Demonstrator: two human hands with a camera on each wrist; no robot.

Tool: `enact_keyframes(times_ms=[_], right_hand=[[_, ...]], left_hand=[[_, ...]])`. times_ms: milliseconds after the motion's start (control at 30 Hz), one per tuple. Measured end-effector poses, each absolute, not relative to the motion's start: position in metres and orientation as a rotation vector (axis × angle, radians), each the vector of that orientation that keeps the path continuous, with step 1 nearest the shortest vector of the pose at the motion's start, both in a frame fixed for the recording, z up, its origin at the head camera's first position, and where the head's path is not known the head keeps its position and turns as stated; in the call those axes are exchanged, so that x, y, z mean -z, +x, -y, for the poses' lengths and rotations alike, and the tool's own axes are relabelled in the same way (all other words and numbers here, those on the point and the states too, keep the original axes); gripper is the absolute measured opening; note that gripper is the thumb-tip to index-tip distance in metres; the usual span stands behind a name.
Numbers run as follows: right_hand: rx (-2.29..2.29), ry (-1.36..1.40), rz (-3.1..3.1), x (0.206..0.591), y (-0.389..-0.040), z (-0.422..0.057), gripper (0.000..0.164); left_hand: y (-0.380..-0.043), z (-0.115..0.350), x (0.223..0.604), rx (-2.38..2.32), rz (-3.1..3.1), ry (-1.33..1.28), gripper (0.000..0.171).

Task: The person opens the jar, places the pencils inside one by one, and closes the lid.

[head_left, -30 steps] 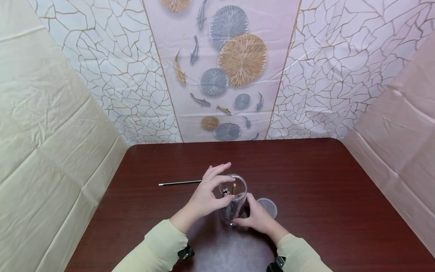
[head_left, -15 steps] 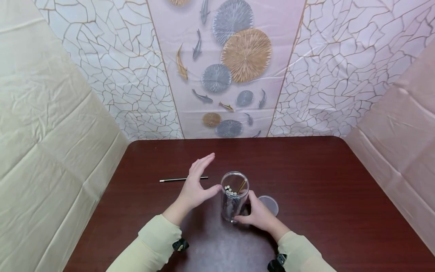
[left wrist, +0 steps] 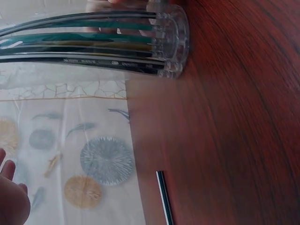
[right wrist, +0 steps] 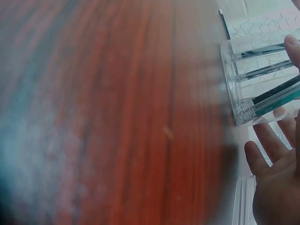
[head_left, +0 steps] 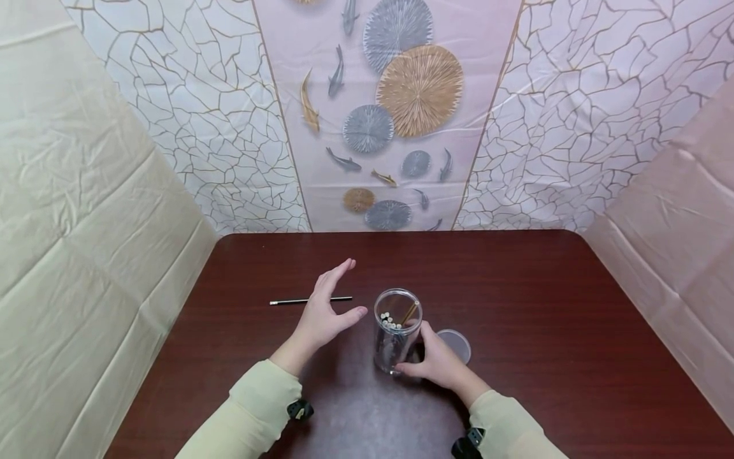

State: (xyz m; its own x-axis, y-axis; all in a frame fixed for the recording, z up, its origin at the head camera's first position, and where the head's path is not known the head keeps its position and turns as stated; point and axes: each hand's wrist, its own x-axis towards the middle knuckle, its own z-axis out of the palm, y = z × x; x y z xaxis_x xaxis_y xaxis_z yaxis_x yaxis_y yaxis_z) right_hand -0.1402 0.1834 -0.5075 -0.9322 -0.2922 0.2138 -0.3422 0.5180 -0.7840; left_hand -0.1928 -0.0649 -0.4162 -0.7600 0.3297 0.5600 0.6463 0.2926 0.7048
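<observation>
A clear plastic jar (head_left: 385,350) stands upright on the table, its mouth uncovered. Several pencils (head_left: 392,322) lean inside it, most showing pale ends; one brownish pencil (head_left: 410,312) tilts to the right. My right hand (head_left: 438,364) grips the jar low on its right side, with the thumb in front. In the right wrist view the thumb and fingers lie on either side of the jar (right wrist: 229,79). My left hand (head_left: 321,319) is apart from the jar, to its left, with fingers extended and nothing held. Beyond that hand lies a single dark pencil (head_left: 289,301), partly covered by it.
A round translucent lid (head_left: 457,346) lies flat on the table just right of my right hand. The dark red-brown table (head_left: 516,280) ends at a patterned cloth (head_left: 378,172) at the back. Pale cloth hangs on both sides.
My left hand has come away from the jar's rim, moving left with its fingers spread apart. The tilted pencil in the jar now leans right. My right hand keeps its grip on the jar.
</observation>
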Motion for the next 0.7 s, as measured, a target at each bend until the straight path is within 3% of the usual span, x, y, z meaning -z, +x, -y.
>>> enact_keyframes(times_ms=[700], right_hand=[[-1.381, 0.571, 2.689, 0.508, -0.140, -0.184, 0.077]], left_hand=[[-0.221, 0.088, 0.447, 1.197, 2.588, -0.747, 0.069]])
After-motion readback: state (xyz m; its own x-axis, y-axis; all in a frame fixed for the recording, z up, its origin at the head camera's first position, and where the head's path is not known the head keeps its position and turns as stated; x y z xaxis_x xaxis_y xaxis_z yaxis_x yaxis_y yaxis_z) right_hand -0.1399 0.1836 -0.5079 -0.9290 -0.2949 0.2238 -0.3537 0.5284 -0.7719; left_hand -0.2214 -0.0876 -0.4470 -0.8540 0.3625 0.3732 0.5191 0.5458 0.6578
